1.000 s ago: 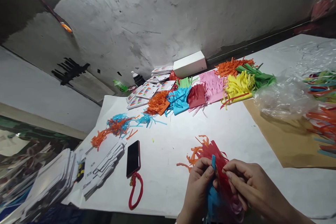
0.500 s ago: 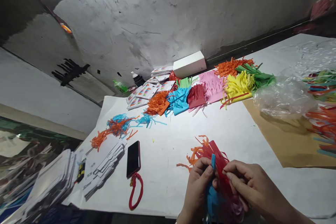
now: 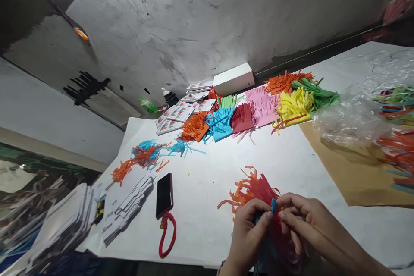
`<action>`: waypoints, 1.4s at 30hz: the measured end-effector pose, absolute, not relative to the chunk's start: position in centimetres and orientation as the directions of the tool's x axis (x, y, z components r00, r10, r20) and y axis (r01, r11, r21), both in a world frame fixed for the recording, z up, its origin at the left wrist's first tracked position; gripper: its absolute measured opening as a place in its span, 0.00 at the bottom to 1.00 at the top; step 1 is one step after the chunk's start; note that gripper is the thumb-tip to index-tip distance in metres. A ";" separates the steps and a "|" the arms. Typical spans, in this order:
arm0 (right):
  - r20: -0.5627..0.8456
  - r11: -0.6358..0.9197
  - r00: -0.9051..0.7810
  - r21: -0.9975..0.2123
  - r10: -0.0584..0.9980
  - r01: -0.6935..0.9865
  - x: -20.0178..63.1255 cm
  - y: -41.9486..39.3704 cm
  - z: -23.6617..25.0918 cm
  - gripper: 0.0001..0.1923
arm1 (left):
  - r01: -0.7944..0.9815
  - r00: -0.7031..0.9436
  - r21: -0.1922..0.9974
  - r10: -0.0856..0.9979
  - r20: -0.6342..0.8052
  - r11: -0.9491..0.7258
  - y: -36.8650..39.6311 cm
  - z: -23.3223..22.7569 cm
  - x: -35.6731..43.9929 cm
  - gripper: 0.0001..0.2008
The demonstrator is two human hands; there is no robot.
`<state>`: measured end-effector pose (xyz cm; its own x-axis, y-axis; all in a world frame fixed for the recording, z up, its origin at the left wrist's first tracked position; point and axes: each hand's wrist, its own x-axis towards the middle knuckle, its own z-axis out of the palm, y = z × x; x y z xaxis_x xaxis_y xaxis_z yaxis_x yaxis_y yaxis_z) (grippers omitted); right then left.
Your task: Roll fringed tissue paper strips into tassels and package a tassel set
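My left hand (image 3: 248, 236) and my right hand (image 3: 302, 223) meet at the near edge of the white table (image 3: 207, 181). Together they pinch a bundle of fringed paper strips (image 3: 258, 189), mostly red with orange ends fanning away from me. A blue strip (image 3: 274, 206) stands up between my left thumb and my right fingertips. More blue and pink paper hangs below my hands, partly hidden by them.
Piles of fringed paper (image 3: 258, 110) in several colours lie along the far side by a white box (image 3: 233, 78). A phone (image 3: 164, 195) with a red cord (image 3: 167, 235) lies left, near card stacks (image 3: 127, 207). A plastic bag (image 3: 351, 120) and brown sheet (image 3: 355, 172) are right.
My hands have drawn closer together and shifted slightly right. The blue strip now shows only a short tip between my fingers, and the red fringe has tilted away.
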<state>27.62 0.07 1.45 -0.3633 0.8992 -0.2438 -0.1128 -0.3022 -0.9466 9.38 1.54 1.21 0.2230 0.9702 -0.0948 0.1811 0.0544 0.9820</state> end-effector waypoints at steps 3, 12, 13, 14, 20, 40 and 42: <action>-0.243 -0.364 -0.426 -0.903 0.872 -0.230 27.6 0.2 1.1 0.22 | 0.068 0.253 0.981 0.948 -0.195 0.184 1.7 1.0 9.3 0.19; -0.129 -0.167 -0.334 -0.982 0.934 -0.089 27.6 -0.1 0.9 0.16 | 0.271 0.283 0.961 0.959 -0.024 -0.056 1.4 1.1 9.6 0.11; -0.063 -0.066 -0.272 -0.998 0.960 -0.002 27.7 -0.1 1.0 0.16 | 0.312 0.299 0.941 0.954 0.035 -0.133 1.3 1.0 9.8 0.09; 0.005 0.019 -0.206 -0.998 0.978 0.065 27.9 0.0 1.0 0.16 | 0.340 0.317 0.920 0.945 0.080 -0.192 1.3 0.9 10.0 0.08; -0.016 0.011 0.097 -0.963 0.995 -0.269 29.9 1.0 -0.2 0.15 | 0.278 0.699 0.879 0.709 0.092 -0.388 1.3 1.8 10.5 0.08; -0.211 -0.191 0.029 -0.930 0.977 -0.315 33.9 -2.3 -0.1 0.23 | 0.730 0.667 0.442 0.686 -0.291 -0.522 11.9 0.6 6.7 0.18; -0.204 -0.193 0.011 -0.940 0.979 -0.281 34.7 -2.4 -0.7 0.23 | 0.737 0.660 0.444 0.683 -0.312 -0.509 12.0 0.4 6.1 0.22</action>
<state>34.69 -2.37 -0.68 0.0109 0.9788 -0.2044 -0.2811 -0.1931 -0.9401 6.08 12.00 0.37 0.6602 0.6833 -0.3117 0.7369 -0.5093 0.4445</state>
